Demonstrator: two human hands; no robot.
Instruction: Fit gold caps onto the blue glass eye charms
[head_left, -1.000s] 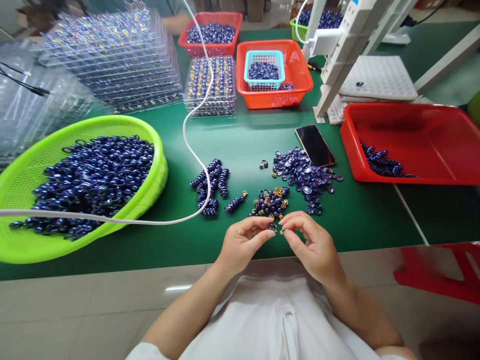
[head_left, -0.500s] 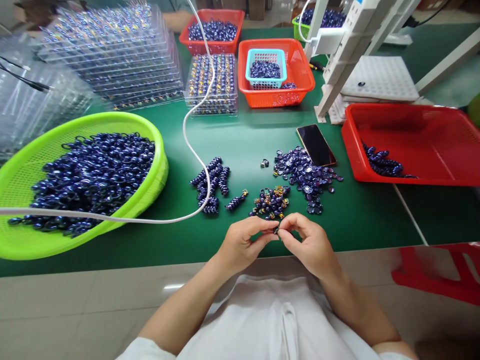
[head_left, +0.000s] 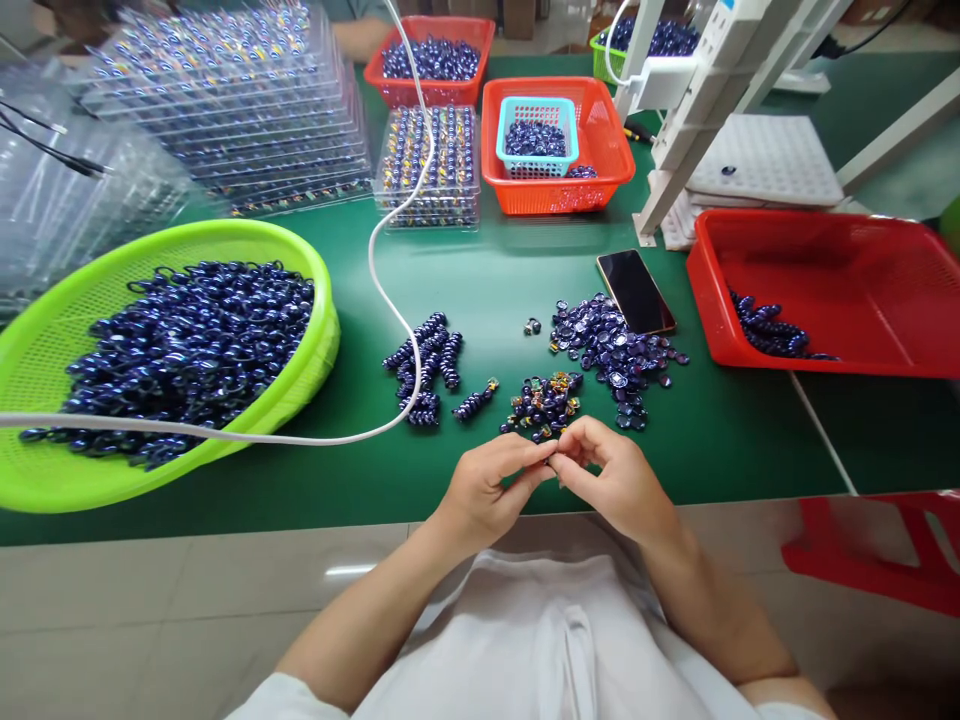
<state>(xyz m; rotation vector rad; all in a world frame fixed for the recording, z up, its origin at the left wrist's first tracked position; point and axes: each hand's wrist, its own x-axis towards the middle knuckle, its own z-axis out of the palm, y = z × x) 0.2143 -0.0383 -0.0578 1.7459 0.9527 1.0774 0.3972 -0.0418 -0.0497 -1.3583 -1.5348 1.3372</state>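
Note:
My left hand (head_left: 491, 485) and my right hand (head_left: 607, 480) meet fingertip to fingertip at the near edge of the green table (head_left: 487, 280). Both pinch a small dark piece between them, mostly hidden by the fingers. Just beyond the fingertips lies a small heap of blue and amber pieces (head_left: 544, 400). Further back right is a pile of flat blue stones (head_left: 611, 350). Left of the hands lie short stacks of blue pieces (head_left: 427, 365).
A green basket (head_left: 45, 360) full of blue pieces sits at left, with a white cable (head_left: 375, 270) looping across it. A phone (head_left: 636, 291), a red tray (head_left: 832, 280), an orange basket (head_left: 592, 120) holding a small blue basket (head_left: 536, 140), and stacked clear trays (head_left: 232, 110) stand behind.
My two hands have closed together, the fingertips now touching over the small piece. The view has shifted slightly.

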